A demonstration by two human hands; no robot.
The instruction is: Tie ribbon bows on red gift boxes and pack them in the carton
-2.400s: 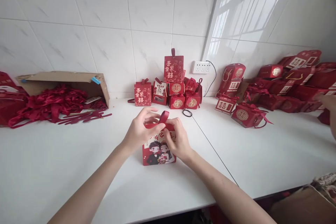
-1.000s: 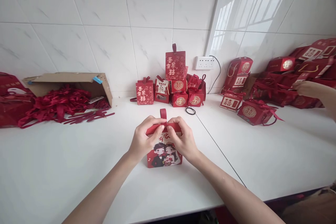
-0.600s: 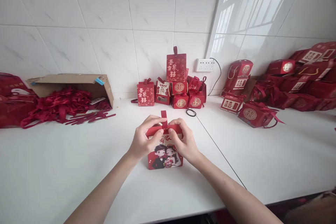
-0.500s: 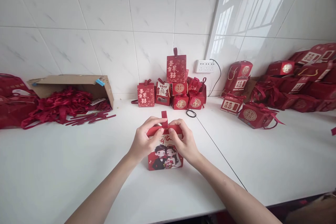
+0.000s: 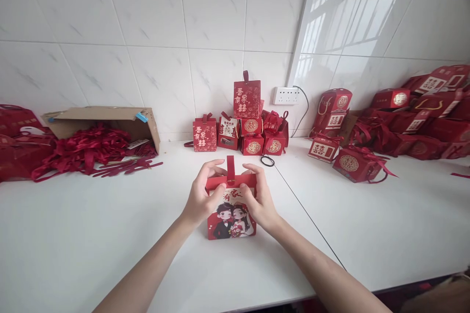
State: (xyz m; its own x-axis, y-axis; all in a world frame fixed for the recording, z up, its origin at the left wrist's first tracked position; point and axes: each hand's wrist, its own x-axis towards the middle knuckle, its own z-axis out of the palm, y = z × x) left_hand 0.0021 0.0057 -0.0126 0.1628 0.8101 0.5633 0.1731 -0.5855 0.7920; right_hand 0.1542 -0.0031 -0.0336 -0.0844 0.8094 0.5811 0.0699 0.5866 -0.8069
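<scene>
Left hand [image 5: 201,199] and right hand [image 5: 262,200] hold the wedding favour box [image 5: 231,219] between their fingers, and uneven squeezing could crease its top.

One head-worn camera looks forward and down, close over the smooth white tabletop [image 5: 91,234]. It faces the grey-veined white tile wall [image 5: 154,5] behind.

a workroom, apparently (tiled wall [image 5: 154,10], white table [image 5: 110,215], heaped red boxes [image 5: 418,122])

Left hand [image 5: 201,199] and right hand [image 5: 262,200] around the top of an upright red box [image 5: 232,222]
</scene>
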